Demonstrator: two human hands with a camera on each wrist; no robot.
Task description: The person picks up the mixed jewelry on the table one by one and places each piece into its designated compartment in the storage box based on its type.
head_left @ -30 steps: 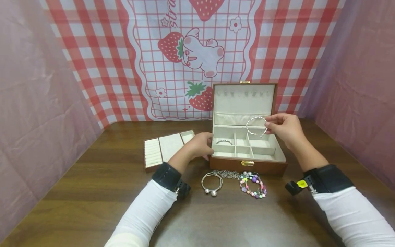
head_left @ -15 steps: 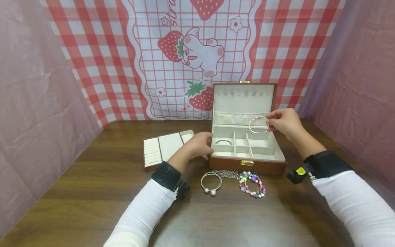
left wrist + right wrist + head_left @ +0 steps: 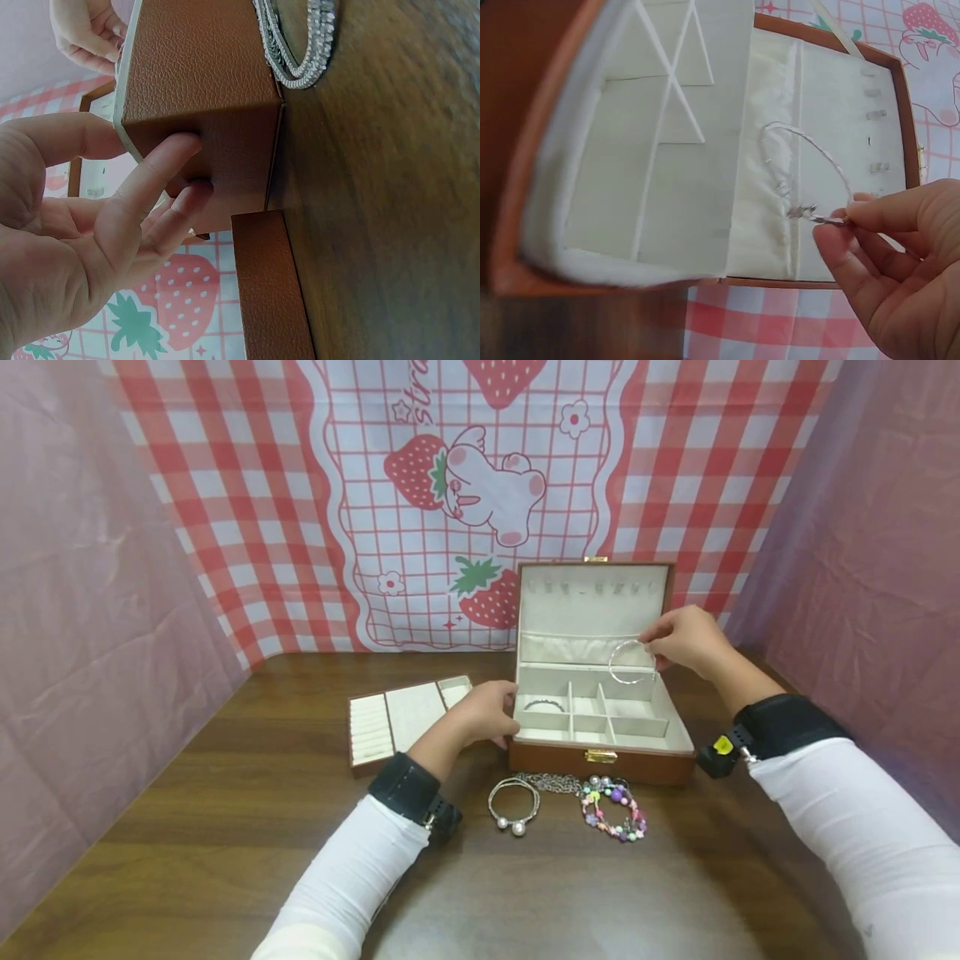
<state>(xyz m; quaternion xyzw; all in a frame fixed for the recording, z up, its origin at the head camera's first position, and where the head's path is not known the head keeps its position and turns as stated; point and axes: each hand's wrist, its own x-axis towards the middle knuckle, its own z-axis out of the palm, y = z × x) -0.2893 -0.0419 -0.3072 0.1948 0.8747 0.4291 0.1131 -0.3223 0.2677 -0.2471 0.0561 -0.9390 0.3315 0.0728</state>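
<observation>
In the head view, a brown jewelry box (image 3: 602,767) stands with its lid up and a cream divided inside. At its left wall is my left hand (image 3: 486,710). The left wrist view shows fairly straight fingers (image 3: 169,161) touching the outer side, with the thumb at the rim. My right hand (image 3: 690,642) pinches a thin silver bangle (image 3: 611,667) between thumb and fingertips, above the back right of the box. The right wrist view shows this bangle (image 3: 810,135) raised before the lid lining. Another silver bracelet (image 3: 543,704) lies in the back left compartment.
Left of the box lies a shallow jewelry tray (image 3: 412,717), partly hidden by my left arm. On the table before the box are a silver bangle with ball ends (image 3: 513,806), a silver chain (image 3: 551,783) and a colourful beaded bracelet (image 3: 633,822). A checked cloth (image 3: 675,485) hangs behind.
My right hand has moved up and slightly back with the bangle, which has shifted a little to the right. My left hand stays at the box wall.
</observation>
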